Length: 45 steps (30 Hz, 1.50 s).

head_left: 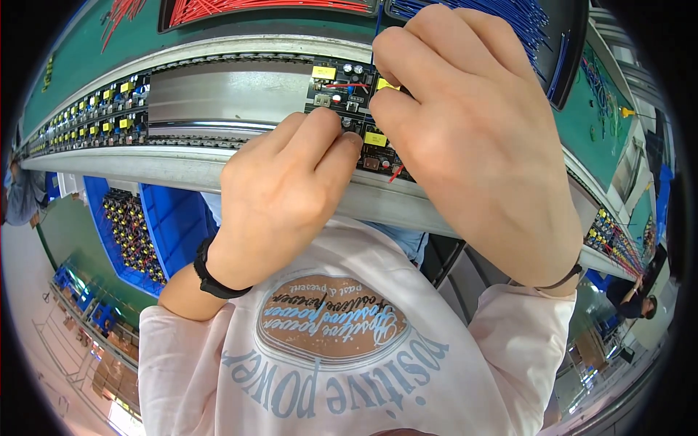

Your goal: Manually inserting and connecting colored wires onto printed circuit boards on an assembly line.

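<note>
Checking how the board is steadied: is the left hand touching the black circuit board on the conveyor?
Touching. The head view shows the left hand with its fingertips pressed onto the near edge of the black circuit board, no gap between them.

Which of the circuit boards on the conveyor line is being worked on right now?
The circuit board directly under both hands; the left hand and right hand touch it. The other boards sit untouched far left.

Electronics factory: conveyor line [218,91] of circuit boards [109,109] (wire trays [269,9] behind).

Black circuit board [347,91], yellow components; on conveyor rail
</note>
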Available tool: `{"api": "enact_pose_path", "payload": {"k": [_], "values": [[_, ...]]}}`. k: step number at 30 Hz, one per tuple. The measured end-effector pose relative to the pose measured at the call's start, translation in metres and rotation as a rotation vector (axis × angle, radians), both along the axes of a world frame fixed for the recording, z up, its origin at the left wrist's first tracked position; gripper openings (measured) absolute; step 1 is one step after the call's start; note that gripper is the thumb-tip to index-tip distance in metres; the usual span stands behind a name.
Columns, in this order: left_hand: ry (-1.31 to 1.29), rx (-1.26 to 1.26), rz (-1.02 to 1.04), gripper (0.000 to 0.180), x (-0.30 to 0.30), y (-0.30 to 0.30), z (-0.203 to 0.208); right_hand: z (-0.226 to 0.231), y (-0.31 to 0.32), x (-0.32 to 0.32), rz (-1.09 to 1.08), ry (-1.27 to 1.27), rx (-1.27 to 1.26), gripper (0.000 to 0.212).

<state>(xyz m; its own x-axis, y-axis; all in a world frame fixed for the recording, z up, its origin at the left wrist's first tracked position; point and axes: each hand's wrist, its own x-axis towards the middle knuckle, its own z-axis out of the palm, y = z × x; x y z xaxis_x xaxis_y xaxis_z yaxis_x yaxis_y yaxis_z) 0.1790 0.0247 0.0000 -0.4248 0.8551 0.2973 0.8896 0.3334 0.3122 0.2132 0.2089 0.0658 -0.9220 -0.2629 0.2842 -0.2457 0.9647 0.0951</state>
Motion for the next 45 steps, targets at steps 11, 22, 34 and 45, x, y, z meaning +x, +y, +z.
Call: {"api": "enact_pose_path", "payload": {"k": [11, 22, 34, 45], "values": [[-0.039, -0.014, 0.035, 0.02, 0.004, 0.001, -0.003, -0.003, 0.001, 0.007, 0.04, -0.083, -0.008, 0.01], [-0.165, 0.101, 0.108, 0.028, 0.001, -0.013, -0.004, -0.004, 0.003, 0.017, 0.084, -0.161, -0.021, 0.012], [-0.164, 0.153, 0.144, 0.054, -0.002, -0.046, -0.017, -0.012, 0.01, 0.021, 0.143, -0.158, -0.116, 0.012], [-0.186, 0.127, 0.118, 0.053, 0.002, -0.04, -0.022, -0.007, 0.009, 0.021, 0.146, -0.161, -0.116, 0.011]]}}
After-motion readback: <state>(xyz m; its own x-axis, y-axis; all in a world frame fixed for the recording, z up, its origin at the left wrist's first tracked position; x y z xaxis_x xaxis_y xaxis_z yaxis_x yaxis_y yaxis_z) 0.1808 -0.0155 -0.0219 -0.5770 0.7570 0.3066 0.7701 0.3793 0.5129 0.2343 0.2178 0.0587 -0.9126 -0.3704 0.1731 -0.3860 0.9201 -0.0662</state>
